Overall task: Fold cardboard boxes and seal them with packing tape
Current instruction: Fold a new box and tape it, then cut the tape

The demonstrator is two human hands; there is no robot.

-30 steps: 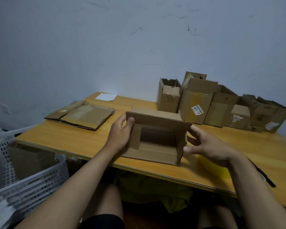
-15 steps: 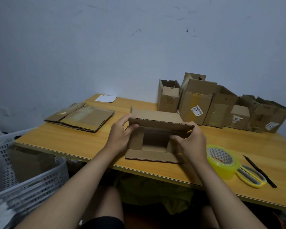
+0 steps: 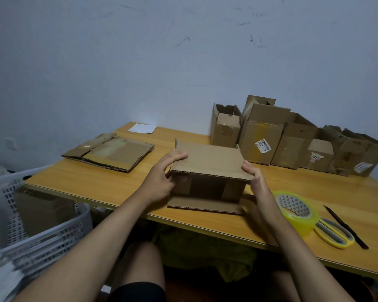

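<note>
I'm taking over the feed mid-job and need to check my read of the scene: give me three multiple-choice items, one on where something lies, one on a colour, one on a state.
1. Where does the tape roll lie?
A. On the table, on the person's right, beside the scissors
B. In the white basket
C. On the flattened cardboard

2. What colour are the scissors' handles?
A. Red
B. Yellow
C. Blue

3. In what state is the box in the hands?
A. Flattened
B. Sealed with tape
C. Side flaps folded in, long flaps not yet shut

Key:
1 A: the tape roll sits on the table against the scissors.
2 B: the handle loops are yellow.
3 C: the left hand and right hand hold the upper flap of the box partway down; the lower flap lies flat on the table.
</note>
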